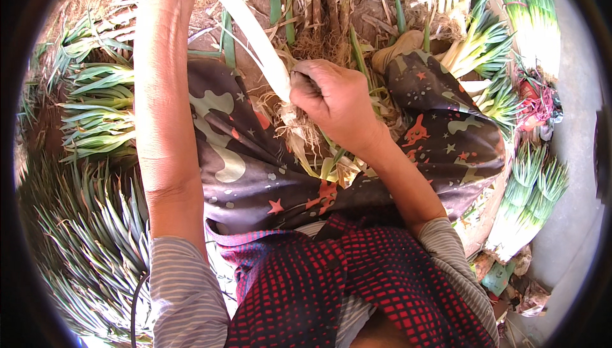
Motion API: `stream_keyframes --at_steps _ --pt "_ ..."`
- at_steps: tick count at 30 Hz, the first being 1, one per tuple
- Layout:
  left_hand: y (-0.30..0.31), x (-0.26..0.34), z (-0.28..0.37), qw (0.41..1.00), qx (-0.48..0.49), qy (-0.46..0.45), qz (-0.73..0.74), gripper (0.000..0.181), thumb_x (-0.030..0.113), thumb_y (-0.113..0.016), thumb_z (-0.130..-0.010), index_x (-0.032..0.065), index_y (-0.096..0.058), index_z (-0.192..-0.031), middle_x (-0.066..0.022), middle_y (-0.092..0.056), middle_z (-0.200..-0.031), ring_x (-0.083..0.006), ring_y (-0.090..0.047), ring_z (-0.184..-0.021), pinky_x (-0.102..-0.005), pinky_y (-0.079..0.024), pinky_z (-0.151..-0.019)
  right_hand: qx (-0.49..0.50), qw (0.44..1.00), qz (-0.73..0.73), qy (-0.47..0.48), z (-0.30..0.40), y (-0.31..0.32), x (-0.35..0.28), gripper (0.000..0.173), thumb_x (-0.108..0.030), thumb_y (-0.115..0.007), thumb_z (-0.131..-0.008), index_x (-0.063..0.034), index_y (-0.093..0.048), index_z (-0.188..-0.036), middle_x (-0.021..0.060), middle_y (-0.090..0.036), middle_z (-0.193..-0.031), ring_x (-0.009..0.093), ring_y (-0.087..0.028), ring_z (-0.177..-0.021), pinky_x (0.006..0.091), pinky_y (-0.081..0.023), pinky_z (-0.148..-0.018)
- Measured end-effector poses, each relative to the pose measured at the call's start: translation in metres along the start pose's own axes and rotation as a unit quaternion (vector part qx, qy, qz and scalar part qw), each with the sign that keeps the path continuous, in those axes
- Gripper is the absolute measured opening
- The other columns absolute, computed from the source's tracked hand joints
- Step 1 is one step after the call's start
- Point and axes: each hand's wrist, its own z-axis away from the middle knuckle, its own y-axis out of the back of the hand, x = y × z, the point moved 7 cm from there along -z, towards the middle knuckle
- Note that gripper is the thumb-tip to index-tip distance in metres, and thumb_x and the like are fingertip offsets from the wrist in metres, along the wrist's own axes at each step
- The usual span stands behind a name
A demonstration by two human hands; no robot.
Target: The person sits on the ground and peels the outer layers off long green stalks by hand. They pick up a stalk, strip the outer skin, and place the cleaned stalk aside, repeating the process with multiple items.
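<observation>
A long white scallion stalk (256,37) slants down from the top of the view to a tangle of pale roots (296,120) above my lap. My right hand (330,99) has its fingers curled closed at the stalk's root end, beside the roots. My left arm stretches up along the left side, and its hand is beyond the top edge, out of view. Loose leaves and peeled skins (344,171) lie between my legs. Past them, several uncleaned scallions (325,8) with brown roots lie on the ground.
Green-leaved scallions (100,109) are piled on the left, with more leaves (95,233) below them. At the right lie tied scallion bundles (521,199), (538,18), loose peeled scallions (478,46) and pink ties (535,104). A shoe (397,49) is near my right knee.
</observation>
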Motion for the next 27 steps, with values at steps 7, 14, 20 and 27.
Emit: stream_keyframes --at_steps 7,14,20,27 --pt "-0.001 0.003 0.005 1.000 0.009 -0.009 -0.023 0.016 0.024 -0.041 -0.092 0.0105 -0.043 -0.082 0.0033 -0.036 -0.057 -0.0077 -0.033 -0.044 -0.0216 -0.028 -0.038 -0.027 0.999 -0.009 -0.028 -0.003 -0.008 0.002 0.017 -0.007 -0.059 -0.077 0.0036 -0.056 -0.090 0.0157 -0.057 -0.072 0.029 -0.057 -0.060 0.0331 -0.045 -0.054" --pt "-0.007 0.005 0.007 0.999 0.020 -0.015 -0.033 0.014 0.021 -0.045 -0.091 0.0111 -0.042 -0.082 0.0040 -0.034 -0.056 -0.0072 -0.032 -0.043 -0.0213 -0.027 -0.038 0.026 0.999 0.040 -0.019 0.000 -0.009 0.002 0.013 -0.007 -0.057 -0.077 0.0028 -0.054 -0.085 0.0160 -0.054 -0.067 0.029 -0.056 -0.057 0.0335 -0.044 -0.054" --pt "-0.002 -0.002 -0.015 0.985 -0.120 0.064 0.104 0.020 0.021 -0.055 -0.087 0.0127 -0.042 -0.074 0.0048 -0.033 -0.051 -0.0063 -0.032 -0.039 -0.0198 -0.026 -0.033 -0.050 0.920 -0.275 -0.274 0.018 -0.036 0.051 0.026 -0.018 -0.051 -0.083 0.0066 -0.058 -0.090 0.0058 -0.059 -0.070 0.013 -0.053 -0.057 0.0272 -0.042 -0.052" --pt "-0.012 0.003 -0.009 0.926 -0.251 0.108 0.261 0.028 0.022 -0.060 -0.085 0.0125 -0.042 -0.066 0.0041 -0.035 -0.050 -0.0055 -0.035 -0.039 -0.0193 -0.031 -0.031 -0.092 0.867 -0.376 -0.313 0.017 -0.038 0.021 0.032 -0.028 -0.053 -0.088 0.0027 -0.060 -0.093 0.0004 -0.054 -0.065 0.006 -0.046 -0.054 0.0233 -0.039 -0.047"
